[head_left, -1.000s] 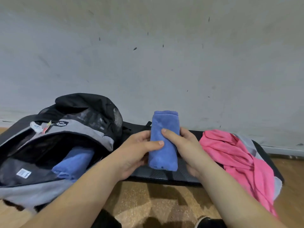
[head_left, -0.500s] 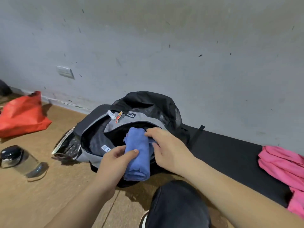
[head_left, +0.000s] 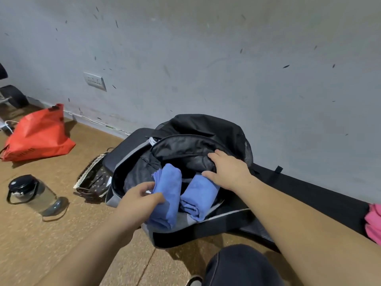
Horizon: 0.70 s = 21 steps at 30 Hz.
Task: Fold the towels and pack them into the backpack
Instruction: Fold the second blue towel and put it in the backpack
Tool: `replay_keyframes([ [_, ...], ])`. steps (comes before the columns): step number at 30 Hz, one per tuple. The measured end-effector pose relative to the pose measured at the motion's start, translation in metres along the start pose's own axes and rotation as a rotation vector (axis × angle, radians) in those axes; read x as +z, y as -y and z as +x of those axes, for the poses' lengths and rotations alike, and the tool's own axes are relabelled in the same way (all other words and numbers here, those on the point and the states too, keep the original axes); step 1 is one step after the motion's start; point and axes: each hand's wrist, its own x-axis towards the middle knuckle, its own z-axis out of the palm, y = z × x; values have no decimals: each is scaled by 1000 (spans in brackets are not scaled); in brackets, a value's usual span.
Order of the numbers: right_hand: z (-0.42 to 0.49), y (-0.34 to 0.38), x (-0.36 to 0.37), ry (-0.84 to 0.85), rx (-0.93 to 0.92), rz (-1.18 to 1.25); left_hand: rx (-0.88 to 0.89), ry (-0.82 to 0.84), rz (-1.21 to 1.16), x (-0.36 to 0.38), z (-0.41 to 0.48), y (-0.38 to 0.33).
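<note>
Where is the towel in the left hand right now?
Head view, centre: the blue towel lies in the mouth of the open backpack, beside a second blue towel on its right; the left hand grips it.

Both bare forearms reach forward. The left hand (head_left: 142,200) curls thumb and fingers round a towel (head_left: 168,188). The right hand (head_left: 227,170) lies palm down, fingers spread, on the backpack (head_left: 185,148).

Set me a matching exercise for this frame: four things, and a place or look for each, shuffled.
Things:
1 left blue towel
2 water bottle
3 red bag
4 pink cloth

Place or look:
a by the wall, far left
b at the right edge
c gripped by the left hand
d clear, black lid

Pairs: 1-c, 2-d, 3-a, 4-b.
</note>
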Motion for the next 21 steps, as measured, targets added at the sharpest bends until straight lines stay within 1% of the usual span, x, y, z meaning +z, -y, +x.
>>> replay_keyframes([
  [3, 15, -3, 2, -38, 21, 32, 1, -55, -18, -2, 12, 3],
  [6, 26, -3, -8, -137, 33, 118, 17, -93, -91, -3, 28, -3],
  [10, 32, 0, -23, -238, 48, 230, 17, 15, -19, 11, 57, -21],
  [12, 33, 0, -26, -259, 73, 279, 29, 90, 9, 20, 67, -22],
  [14, 33, -3, -24, -204, 79, 286, 74, 108, 39, 28, 75, -17],
  [15, 32, -4, -20, -149, 70, 275, 106, 74, 62, 31, 77, -13],
  [18, 27, -4, -4, -4, 13, 257, 221, -118, 170, 34, 80, -7],
  [20, 22, -4, 0, 48, -1, 254, 254, -169, 209, 32, 76, -7],
  [21, 20, -4, -2, 43, -5, 268, 252, -182, 209, 30, 72, -9],
])
